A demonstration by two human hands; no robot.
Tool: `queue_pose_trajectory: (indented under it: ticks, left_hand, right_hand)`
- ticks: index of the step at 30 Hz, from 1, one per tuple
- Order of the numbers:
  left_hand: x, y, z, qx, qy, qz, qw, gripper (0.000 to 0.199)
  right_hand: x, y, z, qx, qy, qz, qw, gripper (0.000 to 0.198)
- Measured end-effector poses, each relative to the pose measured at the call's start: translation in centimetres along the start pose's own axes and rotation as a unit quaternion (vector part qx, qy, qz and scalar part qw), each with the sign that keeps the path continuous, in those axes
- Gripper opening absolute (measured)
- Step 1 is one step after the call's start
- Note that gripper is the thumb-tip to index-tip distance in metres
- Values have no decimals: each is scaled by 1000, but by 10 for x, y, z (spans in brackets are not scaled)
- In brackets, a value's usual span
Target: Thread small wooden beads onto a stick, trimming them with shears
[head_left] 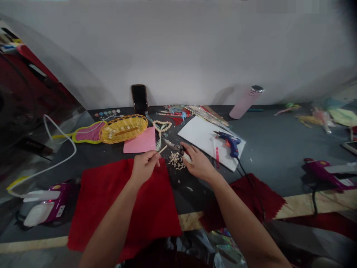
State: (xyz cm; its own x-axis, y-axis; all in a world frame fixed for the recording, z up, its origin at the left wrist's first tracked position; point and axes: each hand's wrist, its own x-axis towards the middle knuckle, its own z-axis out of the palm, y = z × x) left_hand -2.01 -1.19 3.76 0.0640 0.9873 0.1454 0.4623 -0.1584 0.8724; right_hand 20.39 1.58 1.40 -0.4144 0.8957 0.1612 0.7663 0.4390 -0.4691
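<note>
Pinched in my left hand is a thin pale wooden stick, its free end pointing up and right. My right hand grips pruning shears with a pale handle; their metal jaws point left, just above the stick's end and apart from it. Below the jaws lies a pile of small cut wooden pieces on the dark table. A beaded loop with a pale tassel rests just beyond my hands. Under my left forearm a red cloth is spread.
A yellow woven basket and pink paper lie left. A phone leans on the wall. To the right are a white board, a corded blue glue gun and a pink bottle. Purple power strips sit at both sides.
</note>
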Motion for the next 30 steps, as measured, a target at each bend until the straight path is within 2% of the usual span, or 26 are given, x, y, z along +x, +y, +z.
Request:
queue_pose_trajectory:
  ticks: [4, 7, 12, 16, 19, 23, 27, 30]
  left_hand:
    - [2, -5, -5, -135, -88, -74, 984, 29]
    - [2, -10, -5, -194, -125, -126, 965, 30]
    - [2, -10, -6, -224, -135, -155, 953, 31]
    - [3, -10, -8, -220, -130, -156, 954, 31]
    - [4, -12, -5, -183, -108, -125, 969, 32]
    - [4, -11, 4, -117, -22, -63, 991, 28]
    - [2, -7, 10, -34, 56, -33, 997, 23]
    - [-1, -3, 11, 2, 76, -12, 997, 22]
  right_hand:
    - [-1, 2, -5, -3, -10, -16, 1000, 60]
    - [-2, 2, -6, -8, -7, -21, 1000, 61]
    - [-2, -3, -6, -12, 2, -16, 1000, 55]
    - [-4, -5, -5, -40, 2, -3, 999, 52]
    - [-4, -3, -3, -59, 3, 12, 998, 50]
    - [-1, -1, 0, -56, 1, 14, 998, 50]
    - [0, -1, 4, -54, 1, 11, 998, 55]
    - [0, -1, 4, -57, -8, 6, 998, 56]
